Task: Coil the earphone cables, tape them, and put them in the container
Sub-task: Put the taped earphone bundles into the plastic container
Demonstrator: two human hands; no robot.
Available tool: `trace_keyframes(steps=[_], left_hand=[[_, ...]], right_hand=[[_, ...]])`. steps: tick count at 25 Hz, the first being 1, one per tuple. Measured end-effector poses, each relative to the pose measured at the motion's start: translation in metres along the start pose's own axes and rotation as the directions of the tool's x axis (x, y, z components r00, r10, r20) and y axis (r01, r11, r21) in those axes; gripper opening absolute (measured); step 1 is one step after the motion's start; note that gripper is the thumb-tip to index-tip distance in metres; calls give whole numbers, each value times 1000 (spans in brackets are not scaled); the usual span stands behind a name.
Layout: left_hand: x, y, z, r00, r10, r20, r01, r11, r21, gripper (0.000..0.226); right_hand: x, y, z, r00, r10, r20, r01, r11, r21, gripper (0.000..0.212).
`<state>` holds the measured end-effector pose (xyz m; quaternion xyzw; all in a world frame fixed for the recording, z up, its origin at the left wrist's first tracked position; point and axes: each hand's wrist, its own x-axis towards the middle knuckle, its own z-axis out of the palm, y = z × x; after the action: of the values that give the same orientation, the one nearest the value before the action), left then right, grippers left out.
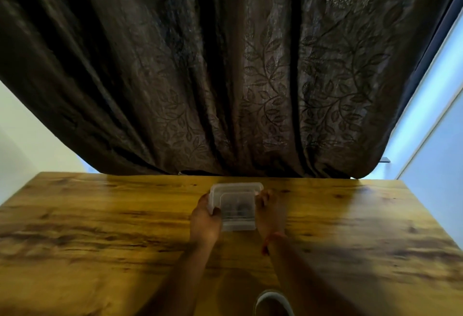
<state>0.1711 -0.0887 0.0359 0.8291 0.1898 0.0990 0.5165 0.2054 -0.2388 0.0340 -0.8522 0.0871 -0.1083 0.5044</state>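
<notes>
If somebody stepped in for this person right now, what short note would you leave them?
Left hand: grips the left side of the clear container.
Right hand: against its right side; the picture is too blurred to tell its grip.
Container: on the wooden table, near the far edge, before the dark curtain.
Done, apparently: two dark round shapes inside, probably coiled earphones; tape not discernible.
Left: no loose cables visible; confirm the contents.

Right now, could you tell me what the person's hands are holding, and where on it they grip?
Both hands hold the clear plastic container: the left hand grips its left side, the right hand its right side.
</notes>
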Motion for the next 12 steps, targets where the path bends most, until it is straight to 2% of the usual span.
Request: trace_keyframes(steps=[2, 4, 6, 9, 12], left_hand=[[1, -6, 2, 1000, -19, 7, 18, 999, 29, 40], [0, -8, 4, 1000, -28, -11, 28, 999, 47, 35], [0, -6, 4, 1000, -22, -18, 23, 999, 45, 29], [3, -8, 0, 1000, -27, -1, 27, 995, 98, 30], [9, -21, -4, 1000, -13, 19, 10, 989, 147, 33]], right_hand=[[-4, 10, 5, 995, -4, 102, 11, 997, -77, 24], [-11, 9, 6, 975, 74, 208, -73, 997, -10, 40], [-17, 8, 4, 957, 83, 277, -88, 996, 7, 49], [-18, 11, 3, 943, 83, 323, -76, 996, -36, 58], [-15, 12, 0, 937, 94, 337, -68, 994, -88, 57]])
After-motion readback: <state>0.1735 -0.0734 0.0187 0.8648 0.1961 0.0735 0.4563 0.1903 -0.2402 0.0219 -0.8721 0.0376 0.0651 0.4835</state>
